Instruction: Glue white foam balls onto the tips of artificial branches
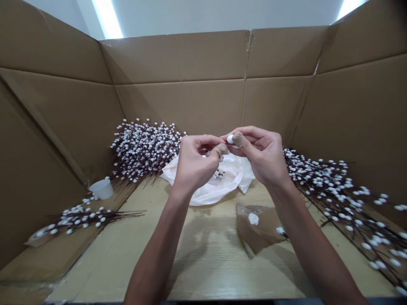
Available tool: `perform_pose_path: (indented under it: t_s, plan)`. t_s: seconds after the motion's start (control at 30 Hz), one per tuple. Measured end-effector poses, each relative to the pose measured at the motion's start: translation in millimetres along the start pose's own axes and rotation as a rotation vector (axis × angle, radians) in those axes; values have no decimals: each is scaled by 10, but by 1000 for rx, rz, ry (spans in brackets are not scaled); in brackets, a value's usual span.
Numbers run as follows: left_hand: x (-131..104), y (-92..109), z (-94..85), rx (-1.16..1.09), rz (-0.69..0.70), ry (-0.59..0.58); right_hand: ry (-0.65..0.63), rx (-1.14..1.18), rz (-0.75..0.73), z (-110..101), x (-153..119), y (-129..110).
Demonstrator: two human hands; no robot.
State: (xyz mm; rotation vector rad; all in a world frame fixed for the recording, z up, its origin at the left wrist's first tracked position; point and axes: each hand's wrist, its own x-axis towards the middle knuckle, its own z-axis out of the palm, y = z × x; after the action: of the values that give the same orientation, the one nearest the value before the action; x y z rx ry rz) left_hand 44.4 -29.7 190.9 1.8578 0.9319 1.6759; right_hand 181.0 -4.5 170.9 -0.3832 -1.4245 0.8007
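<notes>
Both hands are raised in front of me, fingertips close together, each thumb wrapped in beige tape. My right hand (265,154) pinches a white artificial berry (231,139) between thumb and fingers. My left hand (199,161) is closed on a small sprig of white berries (221,158); its stem is mostly hidden by the fingers. Beneath the hands lies an open white plastic bag (211,195) with small dark-stemmed berry pieces (218,173) inside. Nearer to me, a brown cardboard piece (259,237) carries a white blob (253,218) that looks like glue.
A large bundle of white-berry stems (146,148) leans at the back left, and another (330,182) lies along the right. On the left are a white cup (102,189), a smaller berry bunch (82,217) and a tape roll (41,237). Tall cardboard walls (181,101) enclose the table.
</notes>
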Motion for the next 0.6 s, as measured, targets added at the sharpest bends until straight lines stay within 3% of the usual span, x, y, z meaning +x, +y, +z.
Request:
perform_pose_path:
  t_s: [0.6]
  plan:
    - [-18,-3,4,85,73,40,38,-23,6,31,-21,30]
